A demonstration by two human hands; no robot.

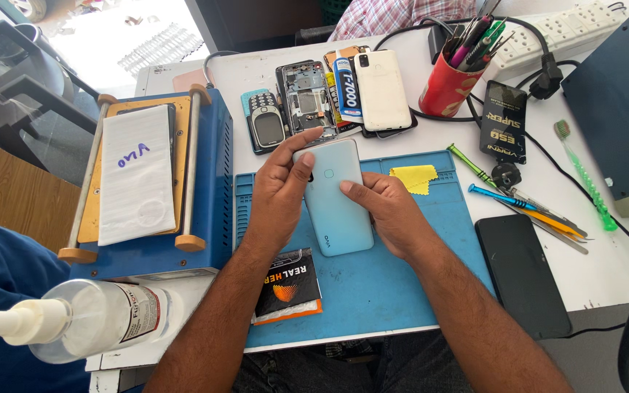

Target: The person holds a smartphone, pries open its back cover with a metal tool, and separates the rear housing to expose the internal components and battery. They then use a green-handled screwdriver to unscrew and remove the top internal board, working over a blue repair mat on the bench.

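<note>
We see pale blue phone point(336, 196) back-up at frame centre, lying on blue work mat point(373, 291). Left hand point(279, 191) grips phone's upper left edge, thumb pressed on back near camera, fingers curled over top. Right hand point(391, 211) rests on phone's right edge, fingers together, flat against it. Yellow cloth point(414, 177) just beside right hand. Opened phone point(303, 98) and white phone point(381, 89) at upper centre. Red tool cup point(449, 86) upper right. Spray bottle point(74, 319) lower left. Black phone point(522, 276) lower right.
</note>
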